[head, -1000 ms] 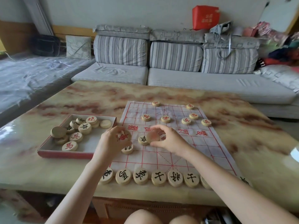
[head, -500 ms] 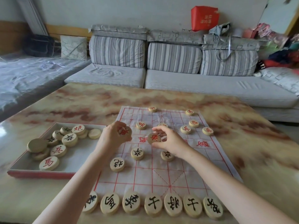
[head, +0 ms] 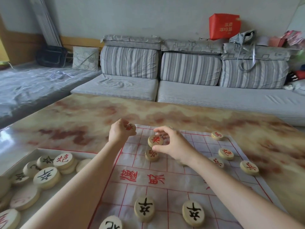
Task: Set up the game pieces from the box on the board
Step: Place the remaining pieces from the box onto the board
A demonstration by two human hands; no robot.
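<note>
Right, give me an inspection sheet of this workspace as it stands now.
Surface: glossy marbled cream-and-red table.
Job's things: white cloth board with red grid carries round wooden discs; more discs lie in the shallow white box at left.
Clutter: nothing seen on the table.
Hands: left hand holds a red-marked disc at the board's far left corner; right hand pinches a red-lettered wooden disc above the board.
Cables: thin cord near the pale cushion.
Surroundings: grey striped sofa, red bag.
</note>
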